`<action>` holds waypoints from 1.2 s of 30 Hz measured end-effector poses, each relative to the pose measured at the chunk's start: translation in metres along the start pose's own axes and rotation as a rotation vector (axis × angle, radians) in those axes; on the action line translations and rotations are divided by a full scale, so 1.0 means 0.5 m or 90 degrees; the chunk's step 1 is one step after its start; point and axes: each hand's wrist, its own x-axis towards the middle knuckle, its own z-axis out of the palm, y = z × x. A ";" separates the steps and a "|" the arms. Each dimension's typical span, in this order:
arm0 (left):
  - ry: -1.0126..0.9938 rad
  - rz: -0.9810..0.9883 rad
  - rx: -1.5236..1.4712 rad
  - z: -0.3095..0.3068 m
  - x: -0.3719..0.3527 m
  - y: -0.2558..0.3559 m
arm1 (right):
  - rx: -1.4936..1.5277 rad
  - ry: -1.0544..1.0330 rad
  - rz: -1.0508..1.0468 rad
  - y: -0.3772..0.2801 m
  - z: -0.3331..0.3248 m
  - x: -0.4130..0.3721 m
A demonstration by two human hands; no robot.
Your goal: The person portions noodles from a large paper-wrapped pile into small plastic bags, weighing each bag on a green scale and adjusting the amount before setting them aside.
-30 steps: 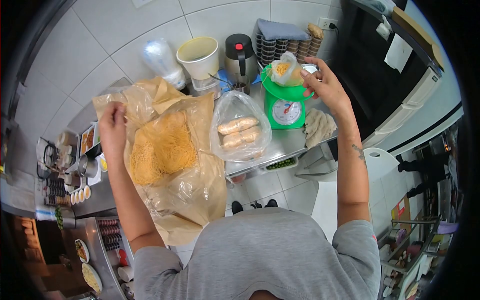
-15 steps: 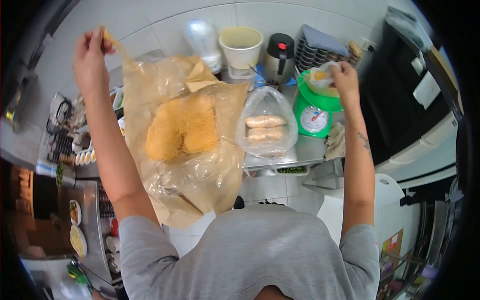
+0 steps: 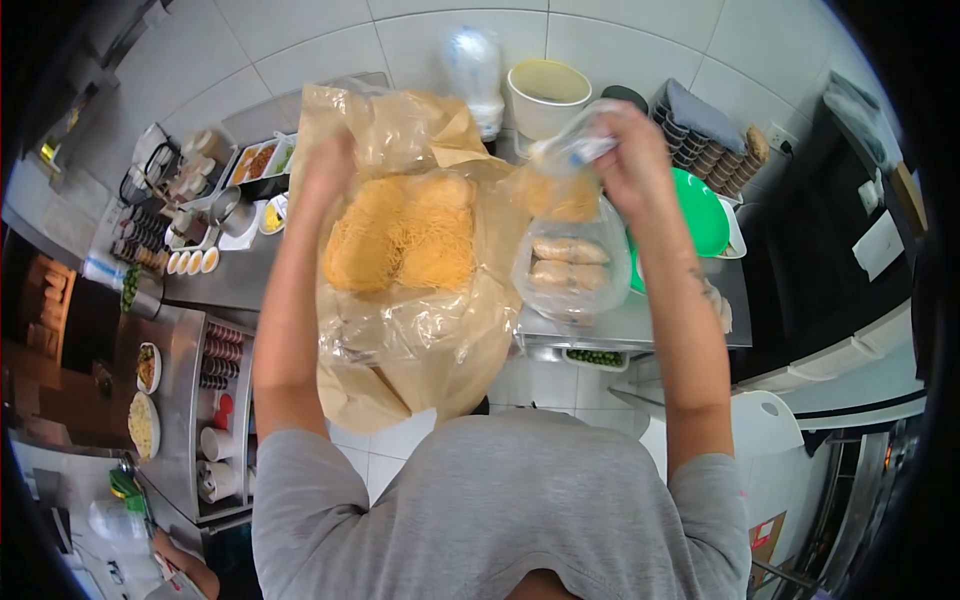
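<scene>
My right hand (image 3: 638, 160) grips the top of a clear plastic bag of yellow noodles (image 3: 560, 192), raised off the scale and hanging over the counter. My left hand (image 3: 332, 165) is smeared by motion at the left edge of the brown paper; its fingers cannot be made out. Between my arms, a big heap of yellow noodles (image 3: 405, 235) lies on brown paper (image 3: 430, 385) with clear plastic film. A clear bag with two wrapped pale rolls (image 3: 568, 262) sits right of it. The green scale (image 3: 703, 215) is partly hidden behind my right forearm.
A white bucket (image 3: 548, 105) and a sleeve of clear plastic cups (image 3: 473, 80) stand at the back wall. Stacked dark cups (image 3: 705, 135) are at back right. Halved eggs (image 3: 192, 262) and food trays (image 3: 262, 160) line the left. Another person's arm (image 3: 185, 565) shows at lower left.
My right hand has carried the bag of noodles left, away from the scale. My left hand has moved right and down toward the paper. The view has shifted somewhat.
</scene>
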 end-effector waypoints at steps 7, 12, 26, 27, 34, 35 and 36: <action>-0.414 0.043 0.243 0.136 -0.139 0.029 | -0.101 -0.023 0.162 0.204 0.042 -0.006; -0.358 0.059 -0.366 0.117 -0.109 0.078 | -0.106 -0.073 0.186 0.244 0.046 0.005; -0.254 -0.093 -0.564 0.045 -0.094 0.270 | -0.175 0.008 0.106 0.300 0.000 -0.001; -0.212 -0.058 -0.627 0.050 -0.095 0.301 | -0.156 0.016 0.116 0.279 0.015 -0.006; -0.114 0.231 -0.180 0.150 -0.098 0.226 | -0.187 0.029 0.158 0.283 -0.052 0.016; -0.176 0.193 -0.105 0.149 -0.090 0.196 | -0.170 0.020 0.131 0.281 -0.049 0.020; -0.243 0.150 -0.032 0.148 -0.091 0.168 | -0.155 0.014 0.111 0.274 -0.041 0.014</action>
